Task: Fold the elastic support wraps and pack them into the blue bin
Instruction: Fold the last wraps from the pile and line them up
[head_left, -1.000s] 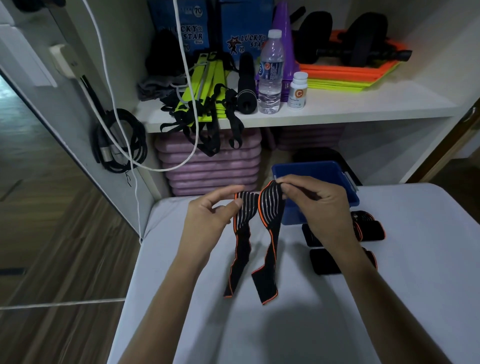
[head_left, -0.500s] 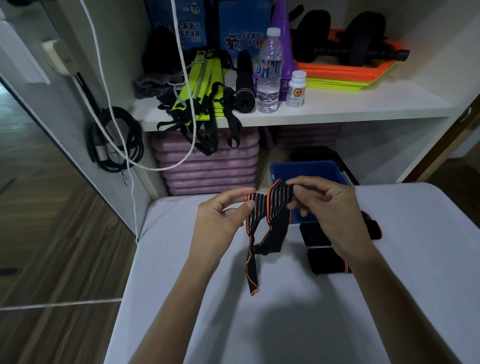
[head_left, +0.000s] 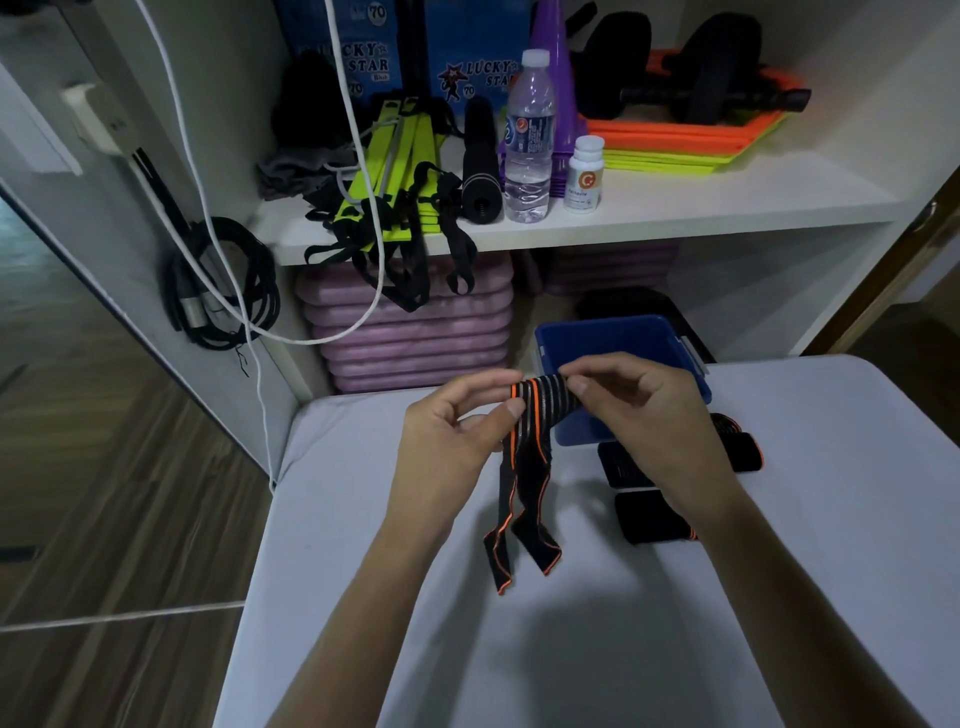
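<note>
both hands (head_left: 452, 441) (head_left: 639, 426) still pinch the wrap (head_left: 524, 467), its two tails now hanging side by side.

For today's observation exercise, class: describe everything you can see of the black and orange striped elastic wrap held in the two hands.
The black elastic wrap with orange edges and pale stripes is a long, stretchy-looking fabric band. Its upper part is bunched between the left hand and the right hand, both pinching it in front of the blue plastic bin. Two loose ends hang down over the white table; whether they touch it is unclear.
</note>
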